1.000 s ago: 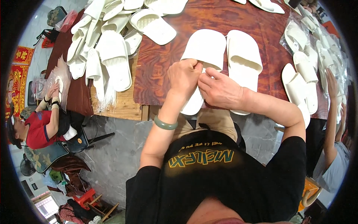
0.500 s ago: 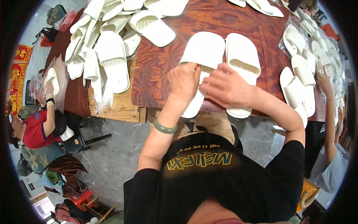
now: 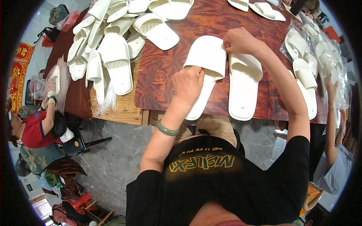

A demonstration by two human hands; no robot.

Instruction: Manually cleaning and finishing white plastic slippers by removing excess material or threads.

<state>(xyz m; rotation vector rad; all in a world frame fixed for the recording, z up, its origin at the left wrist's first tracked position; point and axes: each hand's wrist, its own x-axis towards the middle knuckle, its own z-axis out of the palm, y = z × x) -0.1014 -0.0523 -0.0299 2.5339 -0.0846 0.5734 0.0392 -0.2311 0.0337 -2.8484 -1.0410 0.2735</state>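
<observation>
Head view: white slipper [image 3: 206, 54] gripped by left hand [image 3: 187, 84]; right hand [image 3: 241, 40] closed, contents hidden; reddish wooden tabletop [image 3: 162, 71] flanked by slipper pile [image 3: 115, 51]; grey floor [image 3: 113, 150] seen below.

- Tabletop [image 3: 155, 84] was a red-brown wood-grain board, with a pale wood panel [image 3: 126, 111] poking out at left
- left slipper [image 3: 204, 52] and right slipper [image 3: 244, 92], both white, sat side by side up front
- messy slipper pile [image 3: 116, 51] on the left
- some far-edge slippers [image 3: 263, 10]
- bagged slippers [image 3: 295, 40] plus loose slippers [image 3: 306, 74] over right
</observation>
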